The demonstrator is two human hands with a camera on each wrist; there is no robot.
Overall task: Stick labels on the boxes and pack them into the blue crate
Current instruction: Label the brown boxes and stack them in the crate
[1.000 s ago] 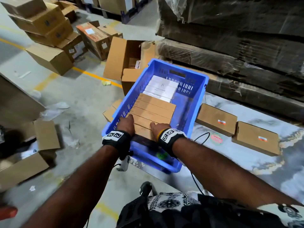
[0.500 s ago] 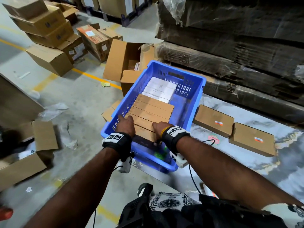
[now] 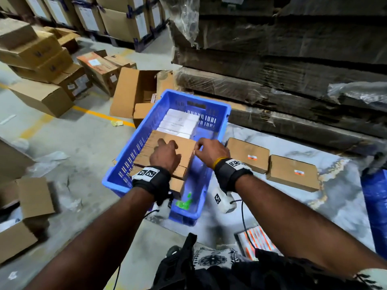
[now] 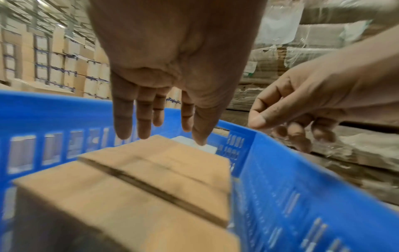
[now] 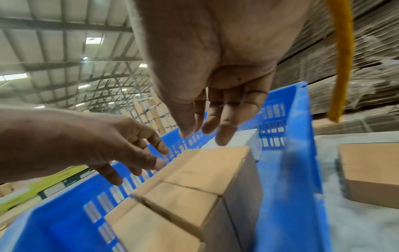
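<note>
The blue crate (image 3: 134,147) stands at the table's left end. A row of brown boxes (image 3: 186,143) on edge fills its near part, and white boxes (image 3: 180,122) lie at the far end. My left hand (image 3: 167,147) hovers just over the brown row (image 4: 151,179), its fingers (image 4: 123,119) straight and holding nothing. My right hand (image 3: 202,148) hangs over the row's right edge (image 5: 205,170), its fingers (image 5: 224,129) loosely bent and empty. Two labelled brown boxes (image 3: 248,156) (image 3: 293,172) lie on the table to the crate's right.
An orange-striped label sheet (image 3: 257,241) lies at the table's near edge. Something small and green (image 3: 185,201) sits in the crate's near right corner. Wrapped cardboard stacks (image 3: 272,59) rise behind the table. An open carton (image 3: 136,91) and loose cartons (image 3: 41,97) lie on the floor at left.
Both hands have lifted off the nearest brown boxes and moved farther along the row. The right hand has shifted out to the row's right edge.
</note>
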